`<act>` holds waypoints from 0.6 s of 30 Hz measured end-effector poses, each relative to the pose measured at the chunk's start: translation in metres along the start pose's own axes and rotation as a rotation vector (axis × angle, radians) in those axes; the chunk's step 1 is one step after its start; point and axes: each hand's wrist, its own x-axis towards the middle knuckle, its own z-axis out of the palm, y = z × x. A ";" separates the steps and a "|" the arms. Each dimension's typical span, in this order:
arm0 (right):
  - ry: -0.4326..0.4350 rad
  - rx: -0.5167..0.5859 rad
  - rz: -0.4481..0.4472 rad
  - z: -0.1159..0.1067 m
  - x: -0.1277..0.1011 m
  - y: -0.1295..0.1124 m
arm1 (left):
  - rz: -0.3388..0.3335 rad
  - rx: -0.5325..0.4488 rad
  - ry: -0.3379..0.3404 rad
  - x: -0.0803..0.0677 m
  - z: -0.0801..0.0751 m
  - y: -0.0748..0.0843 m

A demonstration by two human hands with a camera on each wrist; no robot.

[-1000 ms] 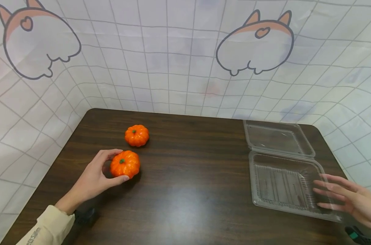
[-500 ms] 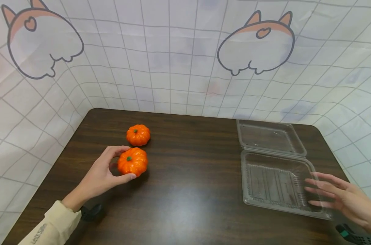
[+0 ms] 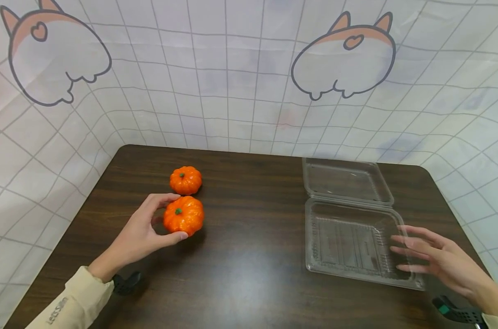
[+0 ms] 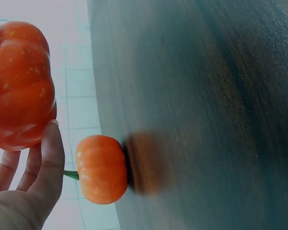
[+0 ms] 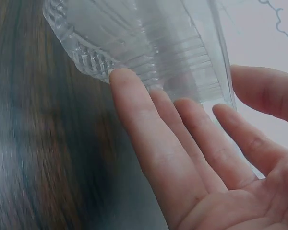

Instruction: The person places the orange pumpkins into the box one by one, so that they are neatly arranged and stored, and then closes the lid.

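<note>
My left hand [image 3: 144, 230] holds a small orange pumpkin [image 3: 184, 215] between thumb and fingers, with its green stem upward. In the left wrist view this pumpkin [image 4: 20, 86] hangs above the table surface. Just behind it a second orange pumpkin [image 3: 185, 180] rests on the table. Over on the right, a clear plastic clamshell box [image 3: 352, 240] lies with its lid folded back. My right hand [image 3: 442, 260] is at the box's right side. Its fingers [image 5: 149, 139] are extended, their tips against the clear wall [image 5: 182, 62] in the right wrist view.
The dark wood-grain table [image 3: 249, 283] carries all of these things. A white grid-patterned cloth [image 3: 241, 77] with animal drawings stands behind the table and along both sides. The box's lid [image 3: 347, 181] lies near the table's back edge.
The clear box has slid left with my right hand against its side. My left hand has carried its pumpkin right and slightly away. The other pumpkin stays in place.
</note>
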 end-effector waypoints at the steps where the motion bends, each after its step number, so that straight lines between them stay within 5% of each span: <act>1: -0.001 -0.007 0.003 0.001 0.002 0.000 | 0.000 -0.004 0.002 0.000 0.000 0.000; 18: 0.041 -0.037 0.057 0.023 0.027 -0.004 | 0.006 -0.016 -0.017 0.003 0.007 0.003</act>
